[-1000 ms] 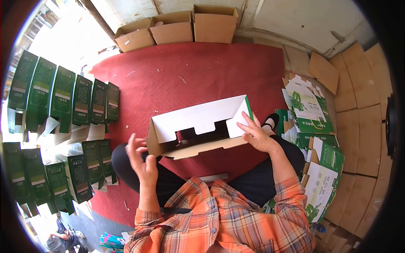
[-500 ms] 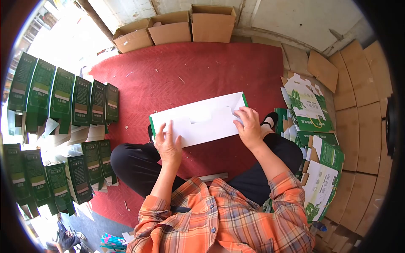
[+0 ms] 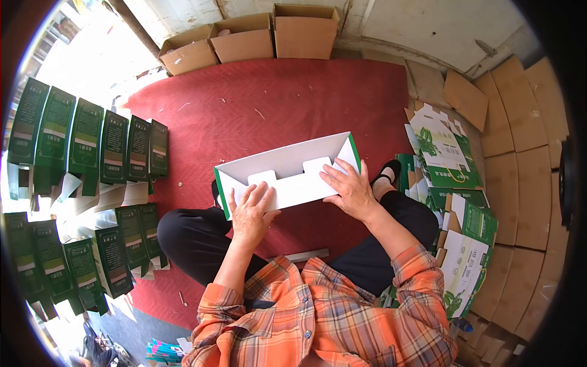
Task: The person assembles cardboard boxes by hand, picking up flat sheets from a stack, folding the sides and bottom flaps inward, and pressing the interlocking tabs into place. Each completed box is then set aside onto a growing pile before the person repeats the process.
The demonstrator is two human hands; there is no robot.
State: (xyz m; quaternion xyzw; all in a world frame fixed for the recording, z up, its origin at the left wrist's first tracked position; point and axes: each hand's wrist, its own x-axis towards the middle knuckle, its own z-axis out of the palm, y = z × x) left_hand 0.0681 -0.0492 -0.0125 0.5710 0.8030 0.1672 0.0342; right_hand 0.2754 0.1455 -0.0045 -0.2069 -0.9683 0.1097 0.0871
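Note:
A long carton (image 3: 299, 187), white with green side edges, lies between my legs above the red mat (image 3: 244, 110). Its far wall stands up and two rounded white tabs show in its opening. My left hand (image 3: 251, 214) rests on the near white panel at the left end, fingers spread. On the right part of the same panel lies my right hand (image 3: 350, 188), its fingers also apart. Both palms face down on the cardboard, and neither hand grips it.
Rows of green boxes (image 3: 85, 137) stand at the left. Flattened printed cartons (image 3: 443, 150) are piled at the right, beside stacked brown boxes (image 3: 500, 196). Three open brown boxes (image 3: 304, 37) line the far wall.
The white top panel that covered the carton has folded inward and down, so the inside and two tabs now show. My hands have moved inward along the near panel.

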